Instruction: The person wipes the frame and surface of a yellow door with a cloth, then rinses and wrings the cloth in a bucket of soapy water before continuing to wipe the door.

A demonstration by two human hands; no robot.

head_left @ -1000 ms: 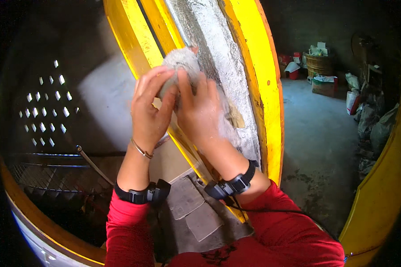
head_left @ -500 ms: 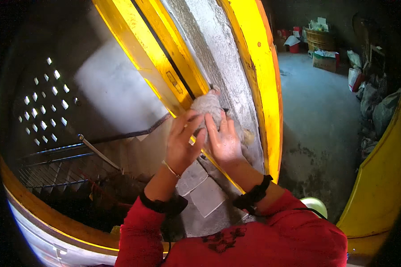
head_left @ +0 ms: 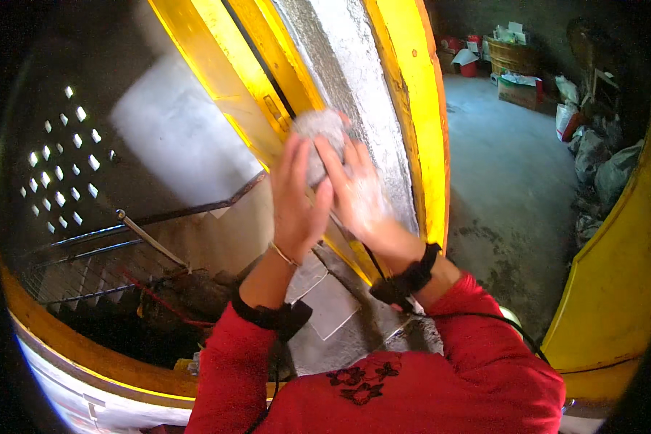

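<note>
A crumpled grey cloth [head_left: 318,124] lies against the long yellow frame [head_left: 293,61] beside a pale, rough grey strip [head_left: 340,61]. My left hand [head_left: 293,202] grips the cloth from its left side, fingers together and pointing up. My right hand [head_left: 362,195], slightly blurred, presses on the cloth from the right with its fingers curved over it. Both wrists wear black straps. The contact between cloth and frame is hidden under my hands.
Below left are stairs with a metal railing [head_left: 152,239] and a perforated dark wall. Floor tiles [head_left: 322,307] lie below my hands. The room at right holds a wooden tub [head_left: 510,58], boxes [head_left: 517,90] and bags [head_left: 607,170] along the wall. A yellow panel [head_left: 597,289] curves at lower right.
Both hands and the cloth first slid down along the frame by half a second ago, then moved back up it. The view has also shifted slightly.
</note>
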